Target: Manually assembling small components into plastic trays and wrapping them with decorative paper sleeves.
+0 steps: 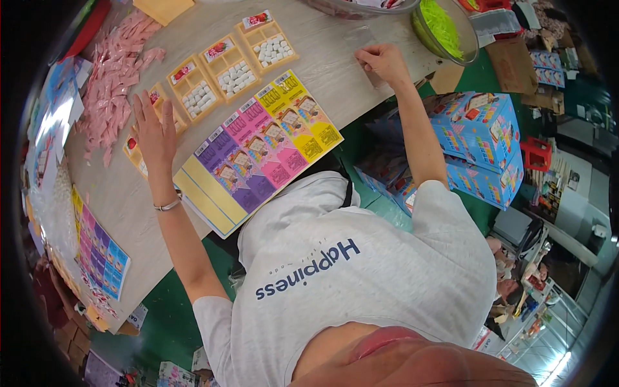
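Note:
My left hand (155,132), fingers extended and thumb apart, reaches over the left end of a row of small cream-yellow compartment trays. Several trays hold small white pellets (238,77) and a little red strawberry-print packet (217,49); the leftmost are partly hidden by the hand. In front of the row lies a printed card sheet (267,138) with purple, pink and yellow panels. Farther right, my right hand (385,63) is closed in a pinch over a clear plastic piece (361,37) on the table. Whether its fingertips grip that plastic is hidden.
A heap of pink sachets (122,68) covers the far left of the table. A clear bowl of green shreds (442,32) stands at the far right. Blue printed boxes (474,138) are stacked below the table's right edge. More printed sheets (103,248) lie at the left.

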{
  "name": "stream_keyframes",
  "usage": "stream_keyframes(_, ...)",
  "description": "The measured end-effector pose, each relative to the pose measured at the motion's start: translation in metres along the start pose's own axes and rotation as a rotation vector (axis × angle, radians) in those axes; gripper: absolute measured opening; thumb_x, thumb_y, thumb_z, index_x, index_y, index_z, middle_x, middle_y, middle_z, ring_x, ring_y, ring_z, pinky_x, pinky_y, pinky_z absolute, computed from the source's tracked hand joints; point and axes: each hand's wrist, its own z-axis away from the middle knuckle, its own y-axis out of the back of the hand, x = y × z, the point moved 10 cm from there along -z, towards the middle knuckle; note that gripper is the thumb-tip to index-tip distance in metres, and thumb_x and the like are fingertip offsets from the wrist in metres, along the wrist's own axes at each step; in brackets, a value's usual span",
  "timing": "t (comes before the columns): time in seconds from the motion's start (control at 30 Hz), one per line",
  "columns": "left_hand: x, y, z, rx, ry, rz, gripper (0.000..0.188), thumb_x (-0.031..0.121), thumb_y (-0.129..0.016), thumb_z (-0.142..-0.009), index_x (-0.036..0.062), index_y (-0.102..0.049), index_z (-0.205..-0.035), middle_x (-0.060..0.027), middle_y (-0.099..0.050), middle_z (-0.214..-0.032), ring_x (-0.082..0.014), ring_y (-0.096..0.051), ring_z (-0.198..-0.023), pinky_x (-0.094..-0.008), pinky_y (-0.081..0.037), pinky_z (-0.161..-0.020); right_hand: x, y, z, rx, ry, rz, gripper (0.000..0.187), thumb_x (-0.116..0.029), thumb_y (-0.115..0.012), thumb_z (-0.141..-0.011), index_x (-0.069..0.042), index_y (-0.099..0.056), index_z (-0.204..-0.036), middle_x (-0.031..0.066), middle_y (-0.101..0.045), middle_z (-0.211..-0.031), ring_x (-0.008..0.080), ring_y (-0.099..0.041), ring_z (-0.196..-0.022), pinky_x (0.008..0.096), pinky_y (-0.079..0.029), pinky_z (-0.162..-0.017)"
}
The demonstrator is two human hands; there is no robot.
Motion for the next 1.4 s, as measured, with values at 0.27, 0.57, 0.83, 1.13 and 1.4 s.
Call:
stream_keyframes(0.27, 0.078, 0.053, 0.037, 0.184, -0.108, 0.421, 0.053, 0.040, -0.049, -0.105, 0.0021, -0.050, -0.142, -0.0210, -0.048, -0.148, -0.0349, -0.045, -0.137, -0.0447, -0.033, -0.114, -0.058, -0.004, 0.024, 0.053, 0.141, 0.450, 0.024, -0.023, -0.058, -0.094, -0.004, -0.073, -0.093, 0.0140, -0.073, -0.087, 0.0324, -0.070, -0.079, 0.0417, -0.055, -0.072)
stream_keyframes(0.57, 0.167, -0.003, 0.044, 0.011, 0.099, 1.168, 0.028, 0.006, -0.075, -0.087, 0.0035, -0.072, -0.115, -0.0051, -0.073, -0.100, -0.0091, -0.067, -0.084, -0.0243, -0.053, -0.074, -0.115, 0.026, 0.052, 0.357, 0.401, 0.758, 0.015, -0.023, -0.059, -0.095, -0.009, -0.064, -0.096, 0.0123, -0.067, -0.094, 0.0377, -0.066, -0.084, 0.0482, -0.052, -0.071)
stream_keyframes(0.83, 0.221, -0.048, 0.030, -0.324, 0.177, 1.320, 0.052, 0.008, -0.075, -0.089, 0.0028, -0.057, -0.138, -0.0064, -0.065, -0.127, -0.0105, -0.063, -0.107, -0.0257, -0.055, -0.086, -0.184, 0.035, 0.111, 0.524, 0.838, 0.269, 0.011, -0.012, -0.054, -0.101, -0.005, -0.054, -0.093, 0.0068, -0.051, -0.075, 0.0216, -0.051, -0.060, 0.0333, -0.045, -0.056)
stream_keyframes(1.13, 0.216, -0.087, -0.085, -0.195, -0.358, -0.131, 0.062, 0.050, -0.045, -0.102, 0.0118, -0.042, -0.151, -0.0047, -0.043, -0.155, -0.0300, -0.034, -0.146, -0.0563, -0.025, -0.118, -0.106, -0.042, 0.032, 0.024, 0.063, -1.043, 0.021, -0.025, -0.047, -0.108, -0.011, -0.051, -0.092, -0.0052, -0.038, -0.061, 0.0033, -0.029, -0.048, 0.0230, -0.019, -0.042)
stream_keyframes(1.4, 0.208, -0.086, -0.065, -0.066, -0.320, -0.051, 0.062, 0.049, -0.041, -0.103, 0.0113, -0.042, -0.151, -0.0057, -0.036, -0.160, -0.0290, -0.030, -0.149, -0.0595, -0.019, -0.119, -0.104, -0.086, 0.016, -0.147, -0.059, -0.964, 0.025, -0.030, -0.053, -0.106, -0.007, -0.061, -0.104, -0.0079, -0.038, -0.059, 0.0019, -0.029, -0.046, 0.0224, -0.017, -0.040)
